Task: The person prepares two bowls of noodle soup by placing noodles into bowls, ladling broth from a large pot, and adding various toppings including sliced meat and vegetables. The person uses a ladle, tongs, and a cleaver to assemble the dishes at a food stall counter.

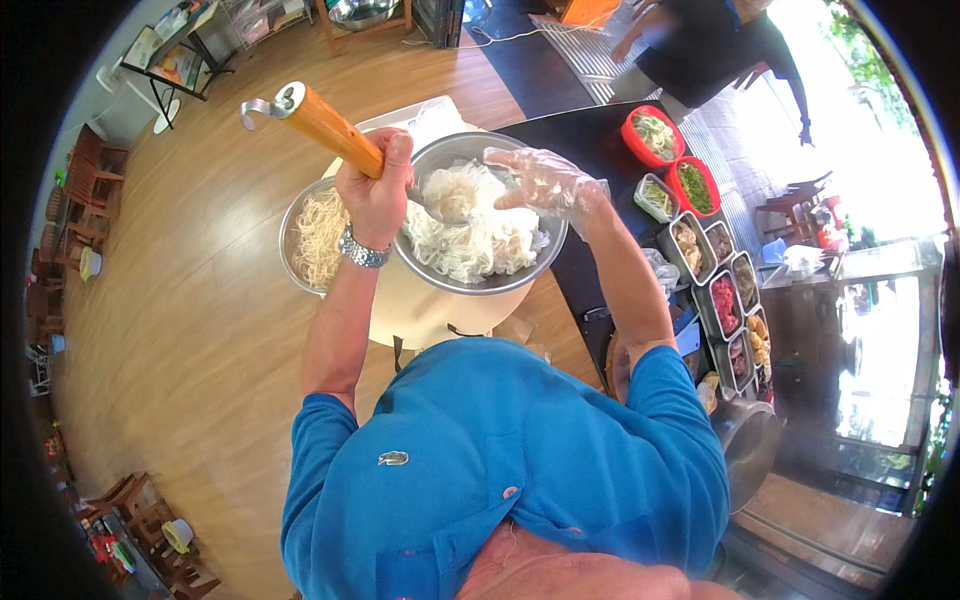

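Observation:
My left hand (375, 190) is closed round the wooden handle (335, 130) of a noodle strainer, with its hooked end pointing up and left. The strainer's metal head (450, 195) is over a wide grey metal bowl (548, 262), and white rice noodles (475, 240) partly cover it. My right hand (545, 182), in a clear plastic glove, reaches over the bowl's right side. Its thumb and fingers are apart beside the noodles at the strainer head. Left of this bowl sits another metal bowl (288, 250) of thin yellowish noodles (320, 235), partly behind my left forearm.
Both bowls rest on a round cream surface (400, 325). To the right, a dark table (590, 150) carries red tubs (655, 137) of greens and metal trays (722, 305) of meat and other food. Another person (715, 50) stands beyond it. A large metal pot (750, 440) is near my right elbow.

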Demonstrator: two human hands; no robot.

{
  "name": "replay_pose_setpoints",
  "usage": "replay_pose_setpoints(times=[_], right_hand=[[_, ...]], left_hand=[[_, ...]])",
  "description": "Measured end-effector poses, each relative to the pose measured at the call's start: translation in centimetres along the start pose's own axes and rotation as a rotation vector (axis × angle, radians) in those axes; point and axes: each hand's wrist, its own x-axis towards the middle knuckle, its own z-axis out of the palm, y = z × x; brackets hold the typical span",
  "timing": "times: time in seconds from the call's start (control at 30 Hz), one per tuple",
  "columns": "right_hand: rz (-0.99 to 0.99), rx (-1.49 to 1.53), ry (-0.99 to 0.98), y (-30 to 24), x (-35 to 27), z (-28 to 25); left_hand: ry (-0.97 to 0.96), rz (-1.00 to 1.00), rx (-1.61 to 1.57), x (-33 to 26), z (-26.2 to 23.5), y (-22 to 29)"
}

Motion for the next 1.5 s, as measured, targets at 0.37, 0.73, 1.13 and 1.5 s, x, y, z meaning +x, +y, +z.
replay_pose_setpoints(times=[0.37,0.73,1.13,1.5], right_hand=[[0.012,0.376,0.426,1.0,3.4,9.8],[0.248,0.761,0.24,3.1,1.1,7.9],[0.092,0.607,0.208,2.1,5.5,6.0],[0.096,0.273,0.207,-2.2,4.0,1.2]], left_hand=[[-0.001,-0.018,-0.086,2.1,0.7,4.0],[-0.009,-0.099,-0.017,1.3,-3.6,0.4],[-0.593,-0.352,0.349,-1.3,-3.7,-7.8],[-0.539,-0.474,0.697,-1.3,-2.5,-11.2]])
